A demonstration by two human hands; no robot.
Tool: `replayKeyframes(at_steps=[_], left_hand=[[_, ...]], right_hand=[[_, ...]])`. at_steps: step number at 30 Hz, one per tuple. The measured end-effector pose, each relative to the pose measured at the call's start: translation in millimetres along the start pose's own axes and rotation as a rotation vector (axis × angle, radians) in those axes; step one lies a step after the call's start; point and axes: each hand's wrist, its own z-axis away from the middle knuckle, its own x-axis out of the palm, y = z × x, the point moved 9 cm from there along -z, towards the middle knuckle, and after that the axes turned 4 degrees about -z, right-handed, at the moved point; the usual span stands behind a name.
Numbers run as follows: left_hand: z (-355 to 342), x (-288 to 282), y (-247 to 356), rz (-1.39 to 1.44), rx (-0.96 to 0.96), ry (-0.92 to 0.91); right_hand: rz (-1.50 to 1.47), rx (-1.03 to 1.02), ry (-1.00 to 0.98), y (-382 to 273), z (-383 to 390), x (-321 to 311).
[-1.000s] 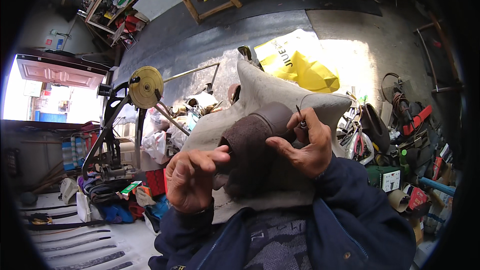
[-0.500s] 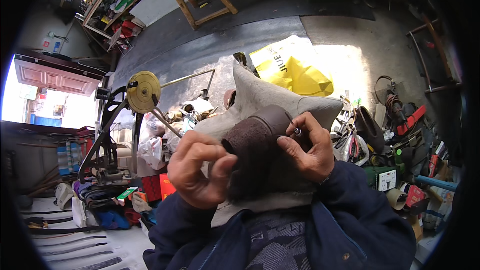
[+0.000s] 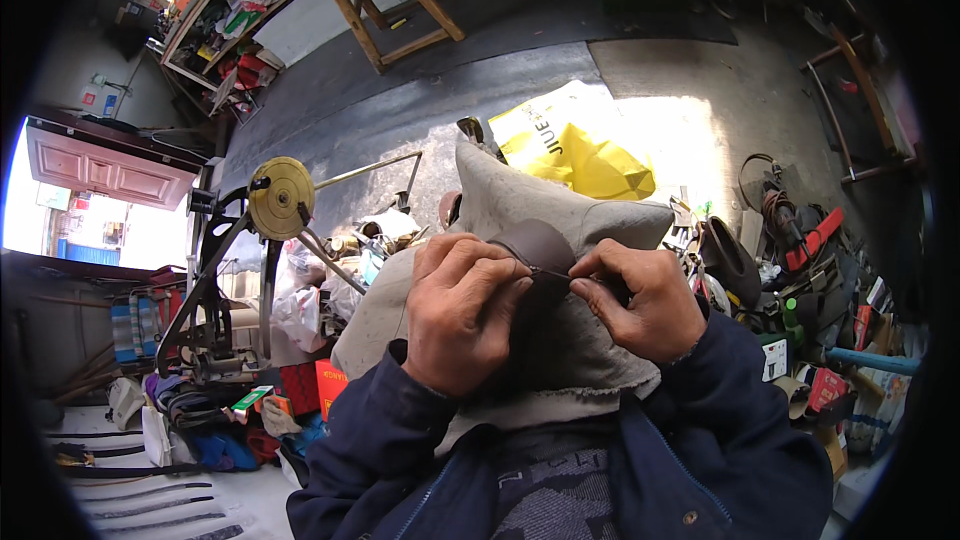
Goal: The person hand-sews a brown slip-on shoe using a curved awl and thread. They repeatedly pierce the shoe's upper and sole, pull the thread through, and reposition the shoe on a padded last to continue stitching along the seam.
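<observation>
Now your left hand and right hand stand near each other, thumb and forefinger of each pinching thread, drawn straight between them. Other left fingers bent, pressed together. Brown leather piece lies on grey cloth, under thread, partly covered by left hand. Beyond cloth, yellow bag; at left, wheel; farther, stool.
</observation>
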Motion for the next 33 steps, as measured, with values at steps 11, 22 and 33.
replayKeyframes(at_steps=[11,22,33], left_hand=[[-1.9,-1.2,-1.5,0.063,-0.054,0.028],[64.7,-59.8,-60.3,1.149,-0.255,0.486],[66.8,-29.2,-70.5,1.607,-0.398,0.424]], right_hand=[[-1.031,0.245,0.803,72.4,25.7,-63.3],[-0.353,0.424,-0.033,61.7,32.8,4.7],[-0.693,0.182,0.208,16.6,-17.4,-9.5]])
